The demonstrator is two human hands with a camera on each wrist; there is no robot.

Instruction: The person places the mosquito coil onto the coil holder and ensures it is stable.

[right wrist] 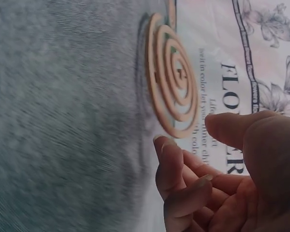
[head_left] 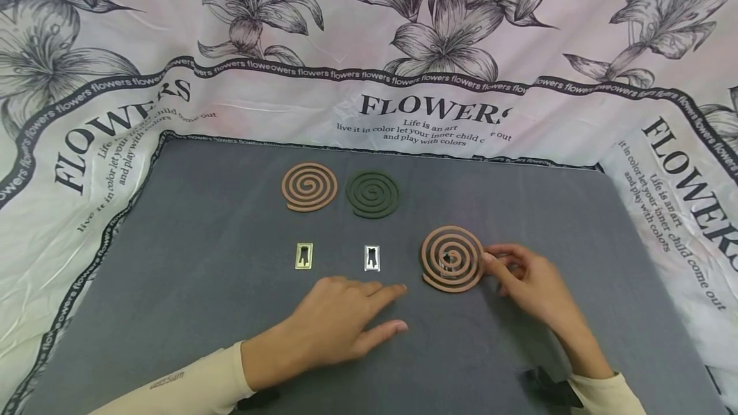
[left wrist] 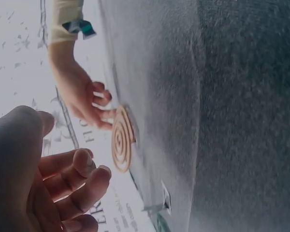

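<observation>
Toward the right of the grey table (head_left: pixel 202 242), we find the right hand (head_left: pixel 533 284) with thumb and fingertips at the right rim of the near brown coil (head_left: pixel 455 257); whether they pinch it or only touch it we cannot tell. To its left, the left hand (head_left: pixel 337 322) is relaxed and empty, apart from the coil.

We note that the coil sits raised, with a metal piece (head_left: pixel 446 269) showing through its middle; its seating is hidden. In our judgement, a sideways push at the rim could tip it or slide it off, and uneven pressure could snap a thin turn.

Just beyond the left hand we record a silver plate (head_left: pixel 372 267), with a gold plate (head_left: pixel 303 266) to its left; a far-going sweep could disturb either. Farther back lie a second brown coil (head_left: pixel 309 187) and a green coil (head_left: pixel 373 194), obstructing nothing near the right hand.
</observation>
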